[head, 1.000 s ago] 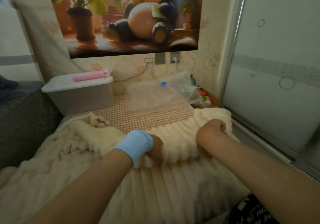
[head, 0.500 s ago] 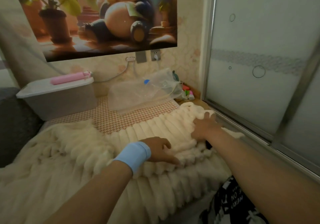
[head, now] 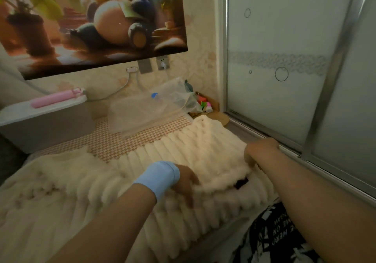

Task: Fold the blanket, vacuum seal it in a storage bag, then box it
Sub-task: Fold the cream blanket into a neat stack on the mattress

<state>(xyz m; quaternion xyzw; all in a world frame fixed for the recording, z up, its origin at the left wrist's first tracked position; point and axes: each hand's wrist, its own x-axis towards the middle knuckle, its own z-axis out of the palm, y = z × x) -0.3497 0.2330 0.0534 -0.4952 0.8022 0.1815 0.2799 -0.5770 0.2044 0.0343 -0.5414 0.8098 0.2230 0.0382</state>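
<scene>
A cream ribbed fluffy blanket (head: 85, 191) lies spread over the bed, with a folded layer on top at the right. My left hand (head: 186, 183), blue band on its wrist, lies flat on the front edge of that layer, fingers apart. At the layer's right edge, close to the door track, my right hand (head: 259, 150) is curled down over the blanket, fingertips hidden in the pile. A clear vacuum storage bag (head: 142, 114) with a blue valve lies behind the blanket near the wall. A grey storage box (head: 46, 128) with a white lid stands at the back left.
A pink rod-shaped object (head: 55, 99) lies on the box lid. Small colourful items (head: 204, 104) fill the back corner. A frosted sliding door (head: 284, 63) runs along the right side. Checked bedding (head: 122, 142) shows between blanket and bag. Cables hang from wall sockets (head: 162, 63).
Both hands let go of the bunched fold. My left hand flattened on the layer's edge. My right hand slid right to its side edge. The view swung rightwards.
</scene>
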